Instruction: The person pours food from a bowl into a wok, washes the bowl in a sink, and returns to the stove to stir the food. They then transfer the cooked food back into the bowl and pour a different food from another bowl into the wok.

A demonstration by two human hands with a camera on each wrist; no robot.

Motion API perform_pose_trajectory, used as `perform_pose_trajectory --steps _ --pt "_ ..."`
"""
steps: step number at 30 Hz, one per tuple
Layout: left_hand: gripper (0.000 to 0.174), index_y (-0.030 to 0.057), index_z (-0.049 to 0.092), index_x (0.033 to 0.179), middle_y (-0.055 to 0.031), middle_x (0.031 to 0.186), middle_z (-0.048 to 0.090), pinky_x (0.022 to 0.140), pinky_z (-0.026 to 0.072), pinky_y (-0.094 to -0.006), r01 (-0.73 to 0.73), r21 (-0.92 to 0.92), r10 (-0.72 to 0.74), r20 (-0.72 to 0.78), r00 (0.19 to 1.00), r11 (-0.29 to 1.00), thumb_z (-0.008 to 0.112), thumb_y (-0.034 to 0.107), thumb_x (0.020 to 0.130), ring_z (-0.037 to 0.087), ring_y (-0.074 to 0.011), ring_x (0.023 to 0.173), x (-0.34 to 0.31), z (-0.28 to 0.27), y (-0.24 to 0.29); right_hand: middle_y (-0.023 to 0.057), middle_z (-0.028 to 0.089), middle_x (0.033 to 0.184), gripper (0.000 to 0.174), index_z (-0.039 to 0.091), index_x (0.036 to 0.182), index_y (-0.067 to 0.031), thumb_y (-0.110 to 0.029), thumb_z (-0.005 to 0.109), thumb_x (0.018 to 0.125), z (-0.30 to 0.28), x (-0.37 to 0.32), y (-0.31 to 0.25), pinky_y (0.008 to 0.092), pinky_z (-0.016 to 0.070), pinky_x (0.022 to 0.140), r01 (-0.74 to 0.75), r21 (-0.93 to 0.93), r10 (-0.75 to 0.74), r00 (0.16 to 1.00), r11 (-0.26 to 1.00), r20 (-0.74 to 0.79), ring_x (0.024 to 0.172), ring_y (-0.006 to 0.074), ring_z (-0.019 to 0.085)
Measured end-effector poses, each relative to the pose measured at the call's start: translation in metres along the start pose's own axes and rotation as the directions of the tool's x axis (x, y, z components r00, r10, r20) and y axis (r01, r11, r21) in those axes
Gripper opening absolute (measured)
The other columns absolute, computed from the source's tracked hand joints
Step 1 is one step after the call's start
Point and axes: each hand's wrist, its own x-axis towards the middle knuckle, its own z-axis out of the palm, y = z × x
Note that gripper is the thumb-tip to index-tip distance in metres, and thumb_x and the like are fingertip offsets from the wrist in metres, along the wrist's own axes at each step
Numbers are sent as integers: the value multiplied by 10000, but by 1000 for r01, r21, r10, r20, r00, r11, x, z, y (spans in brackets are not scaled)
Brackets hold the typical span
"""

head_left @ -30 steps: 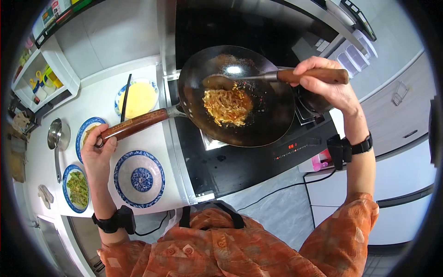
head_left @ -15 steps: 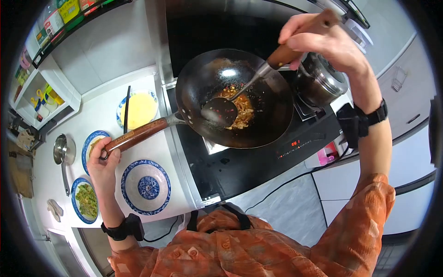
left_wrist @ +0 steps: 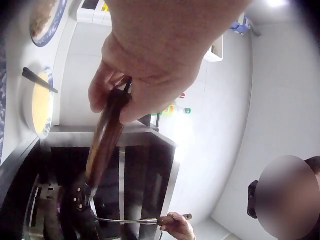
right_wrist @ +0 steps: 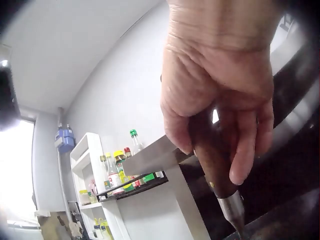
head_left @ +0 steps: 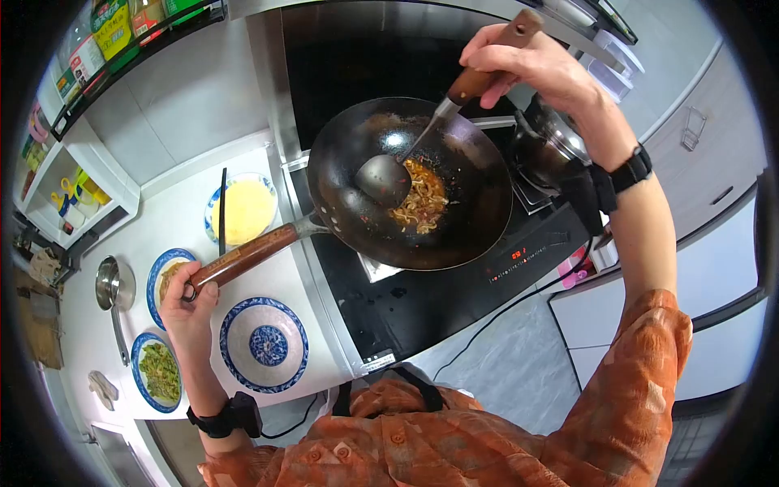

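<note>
A dark wok (head_left: 479,199) sits on the black stove in the head view. My left hand (head_left: 189,312) grips the end of its brown wooden handle (head_left: 247,253), by the metal ring. Saucy shredded food (head_left: 423,199) lies in the bottom of the wok. With my right hand (head_left: 544,73) I hold the wooden handle of a ladle (head_left: 383,180), tilted steeply, its rounded bowl down in the wok at the left edge of the food. The right wrist view shows the thumb and fingers around the ladle's wooden handle (right_wrist: 214,162).
Left of the stove stand a bowl of yellow liquid (head_left: 247,213) with chopsticks across it, an empty blue-rimmed bowl (head_left: 235,357), a plate of chopped greens (head_left: 158,373) and a metal ladle (head_left: 114,284). A lidded pot (head_left: 548,154) stands right of the wok.
My right hand has raised the ladle handle from nearly level to steep and moved leftward. The ladle bowl swept over the food, which now lies further right. The left hand keeps its grip.
</note>
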Motion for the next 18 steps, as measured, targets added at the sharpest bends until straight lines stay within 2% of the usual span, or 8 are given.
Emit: perform_pose_trajectory --steps 3,6,9,11,13,15,17,18 --pt "314 -24 543 1069 -39 860 565 639 453 -196 2 -48 -2 4 1000 999 594 -71 763 529 -84 737 -1 1 -1 118 610 878 270 626 889 -22 -272 610 788 0 -6 -17 239 532 554 0 21 -1 1000 1000 9 568 191 624" --pt "313 -26 542 1071 -41 871 561 651 455 -196 -16 -33 17 17 1000 999 598 -69 765 526 -87 742 0 0 -1 108 609 870 277 625 889 -24 -284 610 796 3 -2 -16 238 532 552 52 -42 -48 993 998 104 620 187 625" --pt "311 -27 539 1075 -47 895 560 673 454 -196 -30 -19 30 34 999 999 599 -64 772 525 -90 760 0 -1 -2 108 613 866 272 627 879 -20 -277 614 792 8 -5 -8 249 531 546 63 -57 -56 992 996 110 634 185 624" --pt "309 -28 537 1076 -49 908 558 686 452 -195 -25 -33 26 46 999 999 598 -62 775 524 -91 773 0 -4 -5 104 615 864 259 632 866 -19 -264 618 782 2 -17 -24 259 529 565 12 -85 -4 996 996 91 642 183 622" --pt "309 -30 534 1079 -53 921 556 704 449 -195 -74 -15 75 66 995 997 597 -60 778 520 -91 807 1 -5 -7 104 619 816 261 635 862 -20 -261 627 764 -13 -24 -38 260 525 577 92 -150 -62 979 984 192 642 175 620" --pt "311 -29 533 1082 -53 927 555 715 446 -198 -47 -12 48 59 997 999 596 -63 779 517 -93 824 1 -4 -7 97 619 760 270 638 859 -24 -269 643 746 -18 -32 -44 251 524 584 102 -180 -54 965 978 257 646 172 620" --pt "321 -29 528 1093 -51 933 553 711 447 -201 -20 7 20 37 999 1000 592 -67 780 520 -96 823 1 -3 -6 82 637 771 187 644 836 -25 -183 664 737 -22 -35 -36 237 521 585 242 -243 -151 929 939 338 669 156 625" --pt "337 -31 522 1110 -50 938 549 706 445 -199 -25 -10 25 23 999 1000 592 -59 781 518 -96 821 0 -3 -8 78 635 773 180 643 836 -21 -167 672 736 -18 -39 -35 232 519 600 123 -198 -57 950 972 308 660 143 619"
